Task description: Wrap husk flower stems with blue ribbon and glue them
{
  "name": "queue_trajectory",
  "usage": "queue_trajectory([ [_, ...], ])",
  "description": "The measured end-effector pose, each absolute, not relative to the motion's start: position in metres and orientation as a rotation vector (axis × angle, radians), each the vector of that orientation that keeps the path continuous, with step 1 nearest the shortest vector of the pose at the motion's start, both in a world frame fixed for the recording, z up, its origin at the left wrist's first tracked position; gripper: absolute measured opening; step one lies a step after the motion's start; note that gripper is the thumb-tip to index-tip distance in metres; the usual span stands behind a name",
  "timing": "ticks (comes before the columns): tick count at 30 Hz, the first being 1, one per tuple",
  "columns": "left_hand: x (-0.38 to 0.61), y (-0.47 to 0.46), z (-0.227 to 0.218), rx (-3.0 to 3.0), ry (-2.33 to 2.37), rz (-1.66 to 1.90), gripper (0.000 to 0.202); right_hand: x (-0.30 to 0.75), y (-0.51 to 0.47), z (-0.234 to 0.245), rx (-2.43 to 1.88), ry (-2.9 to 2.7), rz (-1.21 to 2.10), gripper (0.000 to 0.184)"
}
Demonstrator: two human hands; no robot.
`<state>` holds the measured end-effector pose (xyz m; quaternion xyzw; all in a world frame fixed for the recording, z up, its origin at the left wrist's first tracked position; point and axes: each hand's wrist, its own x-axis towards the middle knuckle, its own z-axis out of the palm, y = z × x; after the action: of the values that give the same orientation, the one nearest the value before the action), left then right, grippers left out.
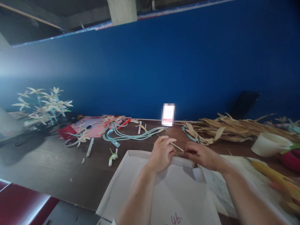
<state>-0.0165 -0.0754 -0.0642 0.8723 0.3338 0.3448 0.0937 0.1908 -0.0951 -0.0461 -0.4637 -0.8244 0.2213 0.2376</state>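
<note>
Over the far edge of a white box lid [140,165], my left hand [162,153] is closed in a pinch on a thin straw-coloured strip [177,147]. The strip slants down towards my right hand [201,155], and its lower end stops close to those fingertips. My right fingers are curled and pressed together; whatever they grip is too small to make out. A fine strand shows in the gap between both hands. Beyond them, pale blue-green cords [136,135] lie on the dark table [77,165].
Dried husk leaves [232,128] pile up at the right, near a white cup [269,144] and a yellow glue gun [269,172]. A bright phone screen [168,115] stands against the blue partition [150,68]. Pale husk flowers [47,104] stand at the left.
</note>
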Motion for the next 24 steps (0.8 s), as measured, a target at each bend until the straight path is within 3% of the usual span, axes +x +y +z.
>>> queue_trajectory([
  [7, -0.0181, -0.0733, -0.0642, 2.469, 0.937, 0.853, 0.012, 0.1924, -0.0949, -0.0475, -1.321, -2.208, 0.7, 0.017],
  [15, -0.0157, -0.075, -0.0662, 2.286, 0.921, 0.974, 0.01, 0.1913, -0.0942, -0.0444, -1.343, -2.069, 0.62, 0.019],
  [20, -0.0154, -0.0764, -0.0645, 2.472, 0.861, 1.086, 0.009, 0.1916, -0.0933, -0.0471, -1.351, -2.108, 0.634, 0.014],
  [24, -0.0146, -0.0765, -0.0656, 2.58, 0.793, 0.946, 0.012, 0.19, -0.0955, -0.0465, -1.327, -2.162, 0.724, 0.011],
])
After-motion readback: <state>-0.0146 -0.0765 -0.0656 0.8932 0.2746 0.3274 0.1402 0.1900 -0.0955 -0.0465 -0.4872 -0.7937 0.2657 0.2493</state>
